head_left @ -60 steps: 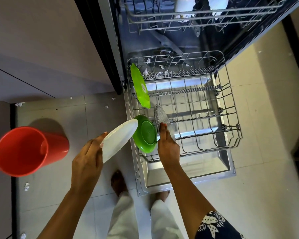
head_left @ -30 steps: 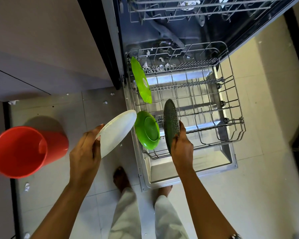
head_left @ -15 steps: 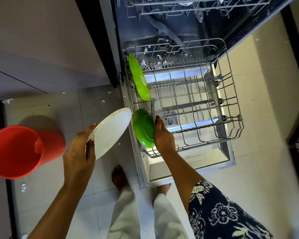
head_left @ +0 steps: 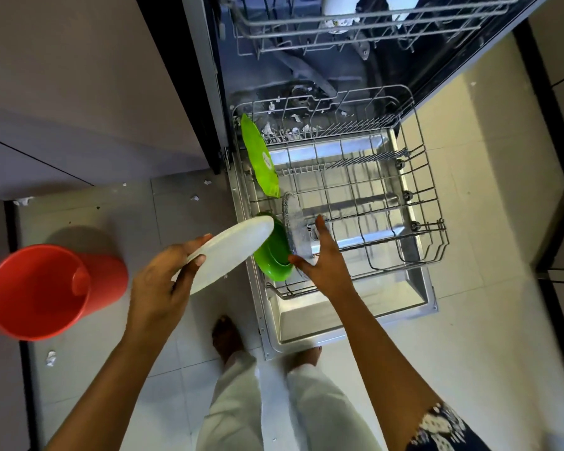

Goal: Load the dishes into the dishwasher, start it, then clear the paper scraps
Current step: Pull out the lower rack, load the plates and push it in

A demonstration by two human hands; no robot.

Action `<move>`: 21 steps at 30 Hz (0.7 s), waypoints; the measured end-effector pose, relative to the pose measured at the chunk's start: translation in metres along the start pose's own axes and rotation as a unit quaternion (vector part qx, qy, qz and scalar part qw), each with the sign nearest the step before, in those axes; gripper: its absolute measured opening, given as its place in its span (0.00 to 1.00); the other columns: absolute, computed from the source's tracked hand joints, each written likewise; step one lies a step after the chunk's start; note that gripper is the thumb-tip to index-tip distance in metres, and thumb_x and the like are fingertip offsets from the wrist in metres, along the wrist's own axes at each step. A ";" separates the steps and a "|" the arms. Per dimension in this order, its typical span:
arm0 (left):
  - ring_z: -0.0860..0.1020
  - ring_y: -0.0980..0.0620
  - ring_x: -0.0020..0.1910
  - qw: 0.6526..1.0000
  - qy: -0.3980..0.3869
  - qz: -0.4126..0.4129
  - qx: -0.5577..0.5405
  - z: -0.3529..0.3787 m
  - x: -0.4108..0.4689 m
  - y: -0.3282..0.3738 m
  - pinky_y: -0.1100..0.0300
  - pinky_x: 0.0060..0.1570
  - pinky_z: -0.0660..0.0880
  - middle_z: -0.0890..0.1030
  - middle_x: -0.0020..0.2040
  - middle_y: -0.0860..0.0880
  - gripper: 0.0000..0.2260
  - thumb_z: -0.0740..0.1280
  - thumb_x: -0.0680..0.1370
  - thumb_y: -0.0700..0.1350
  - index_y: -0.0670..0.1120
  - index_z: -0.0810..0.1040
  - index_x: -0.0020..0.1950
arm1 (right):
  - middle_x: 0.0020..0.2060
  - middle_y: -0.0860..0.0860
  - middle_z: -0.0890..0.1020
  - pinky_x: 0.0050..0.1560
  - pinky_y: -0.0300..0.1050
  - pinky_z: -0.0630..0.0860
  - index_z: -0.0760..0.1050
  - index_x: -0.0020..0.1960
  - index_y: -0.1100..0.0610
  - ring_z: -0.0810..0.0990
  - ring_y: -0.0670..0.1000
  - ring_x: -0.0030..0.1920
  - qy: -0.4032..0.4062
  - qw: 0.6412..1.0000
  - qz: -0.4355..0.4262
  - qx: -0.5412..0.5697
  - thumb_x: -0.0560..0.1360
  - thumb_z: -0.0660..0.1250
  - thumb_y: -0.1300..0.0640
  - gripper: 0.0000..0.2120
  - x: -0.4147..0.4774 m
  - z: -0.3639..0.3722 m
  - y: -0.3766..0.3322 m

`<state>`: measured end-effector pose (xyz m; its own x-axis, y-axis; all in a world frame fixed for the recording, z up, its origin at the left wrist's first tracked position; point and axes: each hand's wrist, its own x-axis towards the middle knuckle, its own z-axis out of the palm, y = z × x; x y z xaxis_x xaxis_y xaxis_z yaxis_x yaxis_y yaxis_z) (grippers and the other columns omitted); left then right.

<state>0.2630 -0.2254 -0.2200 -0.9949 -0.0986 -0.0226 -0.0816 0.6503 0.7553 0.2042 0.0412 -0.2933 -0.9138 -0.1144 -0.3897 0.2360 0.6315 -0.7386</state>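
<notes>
The dishwasher's lower rack [head_left: 417,196] is pulled out over the open door. A green plate [head_left: 260,161] stands on edge at its left side, and a green bowl [head_left: 272,255] stands nearer me. Beside the bowl a clear textured glass plate [head_left: 295,229] stands upright in the tines. My right hand [head_left: 323,258] hovers at that glass plate with fingers spread, holding nothing. My left hand [head_left: 163,281] grips a white plate [head_left: 232,252], tilted, just left of the rack. Paper scraps [head_left: 194,197] lie on the floor and at the rack's far end.
A red bucket [head_left: 43,291] stands on the floor to the left. The upper rack [head_left: 372,24] holds white cups. My feet are at the door's front edge. Grey cabinet fronts run along the left; pale tiles lie to the right of the door.
My right hand set the glass plate upright beside the green bowl and let go, fingers now spread. My left hand brought the white plate closer to the rack.
</notes>
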 end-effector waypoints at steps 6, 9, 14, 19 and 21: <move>0.73 0.62 0.49 0.990 -0.114 0.073 -0.029 0.002 0.012 0.049 0.72 0.44 0.70 0.78 0.52 0.63 0.15 0.59 0.77 0.54 0.61 0.76 0.62 | 0.59 0.47 0.79 0.58 0.34 0.71 0.73 0.65 0.51 0.75 0.38 0.56 -0.132 0.988 -0.037 0.066 0.69 0.74 0.52 0.26 -0.029 -0.047 -0.047; 0.71 0.66 0.52 0.992 -0.094 0.052 -0.063 0.027 0.017 0.063 0.75 0.49 0.67 0.76 0.52 0.68 0.14 0.60 0.77 0.55 0.57 0.76 0.60 | 0.37 0.43 0.80 0.40 0.28 0.70 0.81 0.53 0.57 0.77 0.34 0.37 -0.116 0.992 -0.029 0.036 0.72 0.71 0.55 0.11 -0.036 -0.077 -0.042; 0.70 0.58 0.62 0.970 0.026 -0.170 -0.170 0.112 -0.008 0.050 0.65 0.62 0.67 0.71 0.65 0.53 0.21 0.68 0.76 0.50 0.54 0.69 0.68 | 0.31 0.46 0.77 0.33 0.29 0.66 0.81 0.52 0.59 0.74 0.45 0.32 0.002 0.999 -0.003 -0.043 0.73 0.70 0.53 0.11 -0.046 -0.131 -0.006; 0.67 0.41 0.70 0.924 -0.042 -0.361 -0.119 0.194 -0.049 0.033 0.54 0.66 0.64 0.66 0.73 0.40 0.27 0.67 0.77 0.43 0.43 0.63 0.74 | 0.27 0.43 0.71 0.27 0.29 0.65 0.78 0.48 0.62 0.71 0.42 0.29 0.147 0.986 0.052 -0.057 0.77 0.65 0.54 0.11 -0.046 -0.152 0.031; 0.64 0.41 0.72 0.932 -0.123 -0.338 -0.053 0.215 -0.061 0.029 0.55 0.67 0.62 0.62 0.75 0.41 0.31 0.66 0.78 0.50 0.41 0.58 0.76 | 0.32 0.48 0.76 0.33 0.32 0.68 0.77 0.54 0.63 0.77 0.49 0.33 0.164 0.982 0.060 -0.070 0.78 0.63 0.54 0.12 -0.039 -0.147 0.041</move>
<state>0.3087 -0.0389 -0.3376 -0.7030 -0.2741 -0.6562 -0.7009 0.4235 0.5740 0.2009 0.1838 -0.2276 -0.9447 0.2070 -0.2544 0.3226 0.7268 -0.6063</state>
